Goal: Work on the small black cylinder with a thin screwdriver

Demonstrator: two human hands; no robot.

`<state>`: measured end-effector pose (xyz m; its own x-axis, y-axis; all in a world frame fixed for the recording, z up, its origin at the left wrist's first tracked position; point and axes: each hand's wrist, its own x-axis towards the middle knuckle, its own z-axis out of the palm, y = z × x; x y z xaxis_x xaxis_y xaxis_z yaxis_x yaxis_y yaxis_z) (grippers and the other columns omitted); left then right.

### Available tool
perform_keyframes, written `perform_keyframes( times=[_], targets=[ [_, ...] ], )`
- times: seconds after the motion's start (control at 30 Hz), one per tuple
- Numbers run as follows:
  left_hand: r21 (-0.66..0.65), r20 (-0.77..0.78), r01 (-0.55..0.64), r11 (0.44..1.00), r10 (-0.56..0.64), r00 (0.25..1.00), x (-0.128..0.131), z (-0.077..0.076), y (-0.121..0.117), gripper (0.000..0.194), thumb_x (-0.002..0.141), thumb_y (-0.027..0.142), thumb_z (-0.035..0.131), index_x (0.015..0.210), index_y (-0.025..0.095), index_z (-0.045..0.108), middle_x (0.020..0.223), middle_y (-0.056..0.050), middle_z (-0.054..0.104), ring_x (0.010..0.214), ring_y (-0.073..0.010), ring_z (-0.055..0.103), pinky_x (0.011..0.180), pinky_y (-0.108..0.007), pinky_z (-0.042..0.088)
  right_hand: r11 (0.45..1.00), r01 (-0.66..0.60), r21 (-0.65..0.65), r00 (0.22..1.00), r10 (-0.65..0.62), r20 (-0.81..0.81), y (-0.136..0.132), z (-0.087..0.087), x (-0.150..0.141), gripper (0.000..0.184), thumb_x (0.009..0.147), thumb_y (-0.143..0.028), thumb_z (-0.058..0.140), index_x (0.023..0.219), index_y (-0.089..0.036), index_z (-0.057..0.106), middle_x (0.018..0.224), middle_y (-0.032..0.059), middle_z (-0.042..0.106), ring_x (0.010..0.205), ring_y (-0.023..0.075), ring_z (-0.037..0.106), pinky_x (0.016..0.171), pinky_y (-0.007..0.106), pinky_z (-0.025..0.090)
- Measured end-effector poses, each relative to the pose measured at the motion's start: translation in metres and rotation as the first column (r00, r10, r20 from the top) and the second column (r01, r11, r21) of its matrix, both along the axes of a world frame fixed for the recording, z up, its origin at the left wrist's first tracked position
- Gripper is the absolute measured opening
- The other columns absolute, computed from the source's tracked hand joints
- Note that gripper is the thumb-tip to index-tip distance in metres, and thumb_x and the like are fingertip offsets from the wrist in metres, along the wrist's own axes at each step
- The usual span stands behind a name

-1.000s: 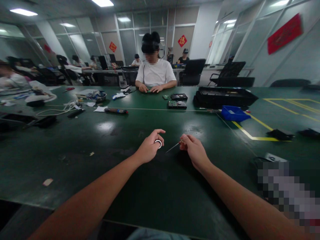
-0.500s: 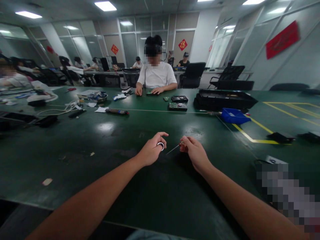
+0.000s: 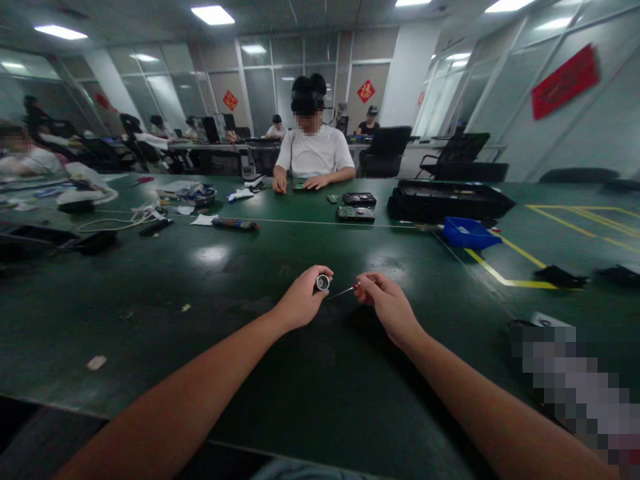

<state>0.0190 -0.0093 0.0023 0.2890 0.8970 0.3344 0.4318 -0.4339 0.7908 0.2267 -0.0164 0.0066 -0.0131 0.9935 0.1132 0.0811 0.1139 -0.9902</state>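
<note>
Wrapped in the fingers of my left hand [image 3: 303, 300] is a small round part with a silver rim and a dark hollow [image 3: 323, 283], its open face towards me. What it belongs to cannot be made out. My right hand [image 3: 383, 297] pinches the red handle of a thin screwdriver [image 3: 344, 291]. The metal shaft points left and slightly down, its tip close to the thumb of my left hand, just below the round part. Whether the tip touches anything is unclear. Both hands are over the middle of the green table [image 3: 280, 400].
Across the table a person in white [image 3: 320, 150] handles a green board. Hard drives [image 3: 356, 213], a black tray [image 3: 450, 199] and a blue scoop-like bin [image 3: 470, 233] lie ahead. A pen-shaped tool [image 3: 235, 224] and white cable [image 3: 120, 220] are to the left.
My left fingers have closed round the small part and its open face has turned towards me. My right hand has brought the screwdriver slightly left and up.
</note>
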Motion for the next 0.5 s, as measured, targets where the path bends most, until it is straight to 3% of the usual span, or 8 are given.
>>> perform_keyframes(
  times=[0.13, 0.27, 0.4, 0.5],
  targets=[
    [0.094, -0.059, 0.015, 0.995, -0.01, 0.998, -0.004, 0.004, 0.003, 0.03, 0.084, 0.01, 0.064, 0.112, 0.02, 0.065, 0.12, -0.005, 0.064, 0.116, -0.0208, 0.057, 0.106, -0.036, 0.041, 0.99, 0.003, 0.139, 0.989, -0.023, 0.148, -0.006, 0.008, 0.0, 0.031, 0.089, -0.048, 0.063, 0.076, -0.02, 0.063, 0.067, 0.0004, 0.063, 0.066, 0.0167, 0.058, 0.069, 0.033, 0.044],
    [0.075, -0.08, -0.013, 0.997, 0.019, 0.997, -0.007, 0.0, 0.005, 0.042, 0.086, 0.013, 0.066, 0.127, 0.021, 0.061, 0.126, -0.006, 0.064, 0.118, -0.0224, 0.058, 0.107, -0.039, 0.043, 0.976, 0.067, 0.208, 0.993, -0.084, 0.078, -0.011, 0.014, 0.002, 0.026, 0.092, -0.045, 0.061, 0.083, -0.021, 0.064, 0.071, 0.0008, 0.064, 0.068, 0.0178, 0.059, 0.069, 0.034, 0.046],
    [0.075, -0.11, -0.029, 0.997, 0.037, 0.993, -0.007, -0.003, 0.008, 0.035, 0.082, 0.018, 0.072, 0.117, 0.02, 0.066, 0.12, -0.006, 0.068, 0.115, -0.0244, 0.059, 0.105, -0.041, 0.044, 0.957, 0.127, 0.262, 0.992, -0.118, -0.05, -0.01, 0.012, 0.003, 0.021, 0.092, -0.042, 0.059, 0.096, -0.021, 0.064, 0.083, 0.0028, 0.067, 0.077, 0.0189, 0.064, 0.077, 0.037, 0.052],
    [0.098, -0.125, -0.014, 0.995, 0.026, 0.992, -0.007, -0.002, 0.008, 0.035, 0.083, 0.018, 0.072, 0.117, 0.021, 0.066, 0.121, -0.005, 0.068, 0.116, -0.0237, 0.059, 0.105, -0.041, 0.044, 0.957, 0.11, 0.267, 0.994, -0.099, -0.057, -0.009, 0.01, 0.003, 0.022, 0.09, -0.04, 0.062, 0.099, -0.02, 0.065, 0.087, 0.0049, 0.07, 0.08, 0.0199, 0.067, 0.08, 0.039, 0.054]
  ],
)
